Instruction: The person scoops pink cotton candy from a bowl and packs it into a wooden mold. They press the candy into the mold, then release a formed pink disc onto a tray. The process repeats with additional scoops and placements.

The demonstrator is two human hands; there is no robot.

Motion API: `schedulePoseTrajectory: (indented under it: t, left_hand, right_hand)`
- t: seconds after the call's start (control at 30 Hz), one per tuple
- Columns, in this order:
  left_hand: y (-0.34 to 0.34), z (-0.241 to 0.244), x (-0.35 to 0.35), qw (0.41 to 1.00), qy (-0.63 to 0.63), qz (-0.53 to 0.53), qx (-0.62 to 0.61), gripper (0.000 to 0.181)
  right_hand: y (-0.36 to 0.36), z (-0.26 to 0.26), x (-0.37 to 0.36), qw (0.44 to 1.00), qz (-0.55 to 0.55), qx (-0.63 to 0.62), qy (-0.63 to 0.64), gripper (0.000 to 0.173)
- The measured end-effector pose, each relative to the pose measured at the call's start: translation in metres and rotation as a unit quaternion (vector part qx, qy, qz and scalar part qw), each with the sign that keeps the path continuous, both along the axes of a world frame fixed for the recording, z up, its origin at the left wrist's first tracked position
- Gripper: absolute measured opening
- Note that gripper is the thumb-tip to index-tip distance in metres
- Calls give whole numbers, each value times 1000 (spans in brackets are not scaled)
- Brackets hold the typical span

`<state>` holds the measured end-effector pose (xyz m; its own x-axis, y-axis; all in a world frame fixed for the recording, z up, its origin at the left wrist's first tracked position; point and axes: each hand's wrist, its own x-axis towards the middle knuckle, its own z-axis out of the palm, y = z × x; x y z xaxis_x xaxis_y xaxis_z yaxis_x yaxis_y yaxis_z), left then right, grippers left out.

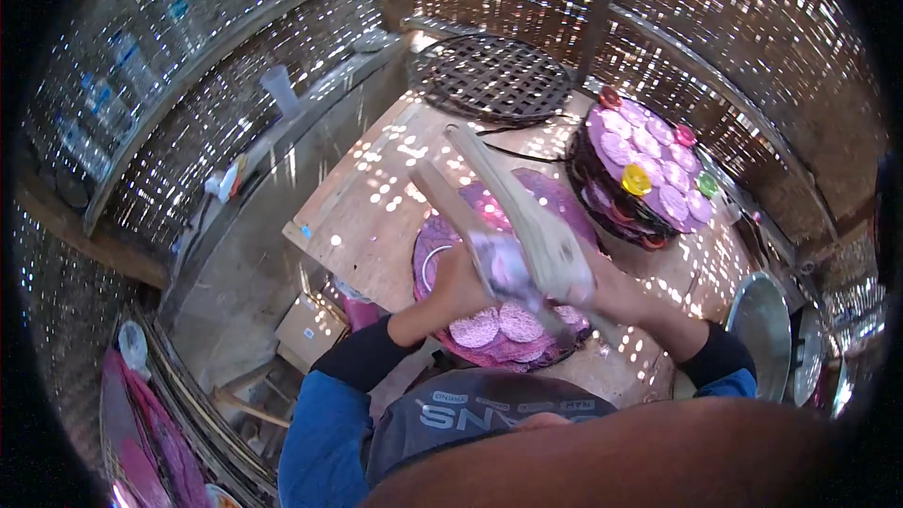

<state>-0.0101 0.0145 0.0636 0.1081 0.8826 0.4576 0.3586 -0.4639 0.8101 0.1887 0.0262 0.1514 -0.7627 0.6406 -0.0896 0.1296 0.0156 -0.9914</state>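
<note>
Before me lies a round tray lined with purple-pink netting (550,201). Flat pink discs (474,329) of a paste-like food sit along its near side. My left hand (457,281) is over the tray, closed at the neck of a wooden-handled spatula (502,264) whose blade looks smeared and blurred. A thin white ring (425,269) shows beside that hand, partly hidden by it. In my right hand (596,281) is the broad end of a pale wooden paddle (540,226). The paddle crosses close to the spatula; blur hides whether they touch.
A stack of round trays (614,204) stands at right, topped with pink discs and coloured plastic pieces (636,180). A black woven rack (501,77) lies at the wooden table's (338,226) far end. A metal basin (760,339) is near my right elbow. Plastic bottles (134,67) line a wall ledge.
</note>
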Motion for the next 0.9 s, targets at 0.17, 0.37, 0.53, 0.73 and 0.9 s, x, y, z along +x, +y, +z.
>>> schedulePoseTrajectory:
  t: [0.17,0.37,0.53,0.73,0.9]
  left_hand:
    - [54,10,-60,976,46,-201,-64,82]
    - [85,30,-107,774,-577,-260,18,92]
    - [92,-12,-103,710,-625,-325,7,88]
    - [95,-54,-104,664,-647,-375,30,65]
    - [90,-69,-111,584,-728,-359,-26,32]
  right_hand:
    - [27,-30,19,948,-6,-315,-35,83]
    - [65,-31,2,934,117,-333,-53,71]
    - [81,-63,-6,921,108,-354,-119,66]
    - [90,-61,-28,902,122,-366,-192,68]
    - [84,-75,-42,912,118,-327,-220,67]
